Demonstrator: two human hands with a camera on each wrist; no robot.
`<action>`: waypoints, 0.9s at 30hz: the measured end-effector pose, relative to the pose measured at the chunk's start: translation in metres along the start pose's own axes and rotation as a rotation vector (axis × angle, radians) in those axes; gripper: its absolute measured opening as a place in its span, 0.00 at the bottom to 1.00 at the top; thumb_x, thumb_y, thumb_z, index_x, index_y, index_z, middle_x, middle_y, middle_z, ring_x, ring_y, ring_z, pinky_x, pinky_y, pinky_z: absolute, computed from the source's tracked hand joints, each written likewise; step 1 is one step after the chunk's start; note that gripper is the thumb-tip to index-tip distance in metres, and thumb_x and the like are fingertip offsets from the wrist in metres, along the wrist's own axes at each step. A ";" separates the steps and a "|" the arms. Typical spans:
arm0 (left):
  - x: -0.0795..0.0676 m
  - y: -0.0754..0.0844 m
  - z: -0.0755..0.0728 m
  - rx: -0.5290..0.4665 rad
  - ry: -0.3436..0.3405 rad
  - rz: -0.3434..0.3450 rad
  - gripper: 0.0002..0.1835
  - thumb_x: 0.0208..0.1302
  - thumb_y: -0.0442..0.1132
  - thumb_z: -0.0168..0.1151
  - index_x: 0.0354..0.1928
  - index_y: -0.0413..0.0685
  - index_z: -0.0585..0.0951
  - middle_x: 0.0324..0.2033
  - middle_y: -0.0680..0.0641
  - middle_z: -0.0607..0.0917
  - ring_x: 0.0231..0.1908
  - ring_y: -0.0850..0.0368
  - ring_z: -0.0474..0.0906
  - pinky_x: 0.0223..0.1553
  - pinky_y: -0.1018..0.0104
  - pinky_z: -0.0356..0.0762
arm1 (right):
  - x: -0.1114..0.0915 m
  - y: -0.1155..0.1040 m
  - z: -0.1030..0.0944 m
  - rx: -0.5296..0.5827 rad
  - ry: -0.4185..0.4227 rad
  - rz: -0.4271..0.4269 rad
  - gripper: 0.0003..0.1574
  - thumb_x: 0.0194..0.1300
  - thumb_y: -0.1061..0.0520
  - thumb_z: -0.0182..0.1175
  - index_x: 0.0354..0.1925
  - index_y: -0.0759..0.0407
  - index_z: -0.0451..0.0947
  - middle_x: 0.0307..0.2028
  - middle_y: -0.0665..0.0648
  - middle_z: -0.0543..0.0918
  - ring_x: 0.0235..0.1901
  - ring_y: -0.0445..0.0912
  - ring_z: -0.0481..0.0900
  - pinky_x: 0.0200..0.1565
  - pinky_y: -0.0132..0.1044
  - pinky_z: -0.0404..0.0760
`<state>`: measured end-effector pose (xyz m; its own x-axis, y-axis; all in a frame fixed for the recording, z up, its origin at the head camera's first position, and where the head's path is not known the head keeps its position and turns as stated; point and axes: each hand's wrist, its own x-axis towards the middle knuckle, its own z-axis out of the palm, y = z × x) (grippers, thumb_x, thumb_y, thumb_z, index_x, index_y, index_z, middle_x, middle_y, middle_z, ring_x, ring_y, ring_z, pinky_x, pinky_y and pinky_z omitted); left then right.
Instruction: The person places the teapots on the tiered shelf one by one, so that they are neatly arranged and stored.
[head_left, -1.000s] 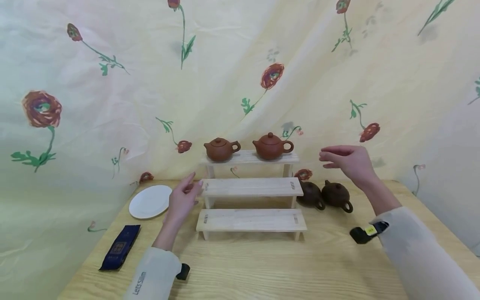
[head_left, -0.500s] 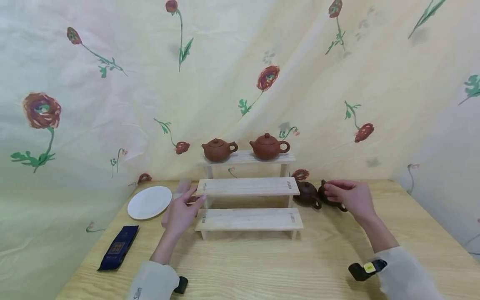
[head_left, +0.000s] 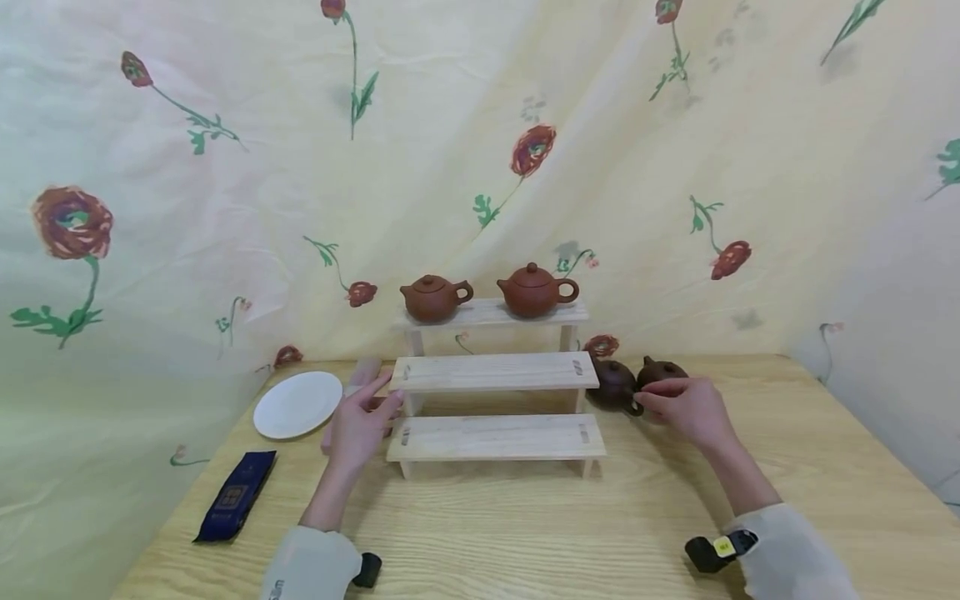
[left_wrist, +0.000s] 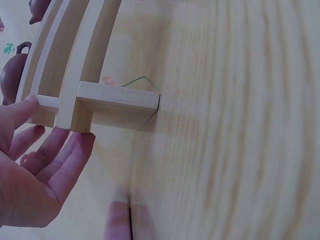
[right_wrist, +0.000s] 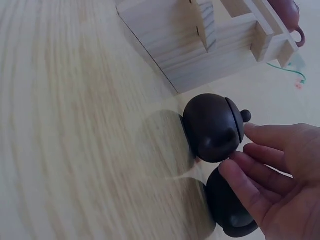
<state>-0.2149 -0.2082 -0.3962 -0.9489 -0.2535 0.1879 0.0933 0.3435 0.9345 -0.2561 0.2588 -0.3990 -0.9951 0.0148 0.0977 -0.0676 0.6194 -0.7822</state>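
A pale wooden stand [head_left: 495,437] has three stepped shelves. My left hand [head_left: 358,427] touches its left end at the middle shelf, and in the left wrist view the fingertips [left_wrist: 82,140] meet the board ends. My right hand [head_left: 693,410] is beside two dark brown teapots on the table. Its thumb and fingers are apart around the handle of the nearer dark teapot [right_wrist: 207,127]; one fingertip is right by the lid knob. The other dark teapot [head_left: 660,368] is partly hidden behind the hand. Two reddish-brown teapots, one left [head_left: 430,300] and one right [head_left: 529,293], stand on the top shelf.
A white plate [head_left: 297,406] lies at the left, with a dark blue packet [head_left: 236,497] in front of it. A pinkish long object [head_left: 366,372] lies partly behind my left hand. A flowered cloth [head_left: 637,150] hangs behind the wooden table [head_left: 487,533].
My right hand has come down from the air to the dark teapots, then shifted left toward the nearer one's handle. My left hand has moved slightly down at the stand's end.
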 end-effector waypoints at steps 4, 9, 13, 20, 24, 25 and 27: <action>0.001 -0.002 0.001 0.011 -0.013 0.027 0.26 0.73 0.39 0.69 0.70 0.42 0.80 0.37 0.36 0.92 0.35 0.51 0.89 0.32 0.64 0.87 | -0.001 0.000 0.002 -0.054 -0.017 -0.002 0.23 0.72 0.50 0.69 0.51 0.69 0.88 0.38 0.61 0.93 0.32 0.42 0.88 0.34 0.34 0.82; 0.001 -0.003 0.001 0.015 -0.027 0.017 0.27 0.73 0.40 0.69 0.71 0.43 0.79 0.35 0.38 0.92 0.36 0.52 0.88 0.33 0.64 0.87 | -0.002 -0.001 0.004 -0.059 -0.036 0.013 0.21 0.72 0.53 0.68 0.51 0.71 0.87 0.40 0.64 0.92 0.31 0.42 0.87 0.33 0.35 0.83; 0.002 -0.003 -0.002 0.013 -0.035 0.016 0.27 0.74 0.41 0.68 0.72 0.45 0.78 0.35 0.39 0.92 0.36 0.54 0.87 0.34 0.64 0.87 | 0.000 -0.002 0.008 -0.067 -0.027 0.031 0.21 0.72 0.53 0.68 0.51 0.71 0.87 0.38 0.63 0.92 0.30 0.42 0.86 0.33 0.33 0.81; 0.001 -0.001 -0.003 0.028 -0.047 0.010 0.27 0.75 0.41 0.67 0.73 0.46 0.77 0.36 0.38 0.92 0.35 0.54 0.88 0.34 0.64 0.87 | 0.001 -0.001 0.014 -0.032 -0.017 0.051 0.22 0.74 0.53 0.67 0.51 0.73 0.87 0.37 0.64 0.92 0.29 0.43 0.89 0.33 0.32 0.83; 0.001 -0.001 -0.002 0.026 -0.051 0.002 0.27 0.75 0.42 0.67 0.73 0.46 0.77 0.37 0.37 0.92 0.35 0.55 0.88 0.35 0.64 0.87 | 0.000 0.003 0.019 0.016 -0.013 0.054 0.22 0.75 0.54 0.66 0.52 0.74 0.86 0.41 0.68 0.91 0.31 0.45 0.91 0.33 0.32 0.86; 0.001 -0.001 -0.002 0.024 -0.052 0.004 0.27 0.75 0.42 0.67 0.73 0.46 0.77 0.37 0.37 0.92 0.35 0.56 0.87 0.34 0.64 0.87 | 0.000 0.004 0.019 0.025 -0.009 0.053 0.22 0.75 0.54 0.66 0.52 0.75 0.86 0.42 0.68 0.91 0.30 0.45 0.90 0.33 0.33 0.86; 0.001 -0.001 -0.002 0.017 -0.051 0.007 0.27 0.75 0.42 0.68 0.72 0.46 0.78 0.37 0.38 0.92 0.34 0.56 0.87 0.34 0.65 0.86 | 0.000 0.004 0.020 0.029 -0.002 0.054 0.22 0.75 0.55 0.66 0.52 0.74 0.86 0.42 0.69 0.90 0.31 0.44 0.90 0.33 0.33 0.87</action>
<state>-0.2153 -0.2105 -0.3969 -0.9624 -0.2045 0.1786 0.0955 0.3608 0.9277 -0.2576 0.2458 -0.4147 -0.9975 0.0463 0.0539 -0.0159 0.5943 -0.8041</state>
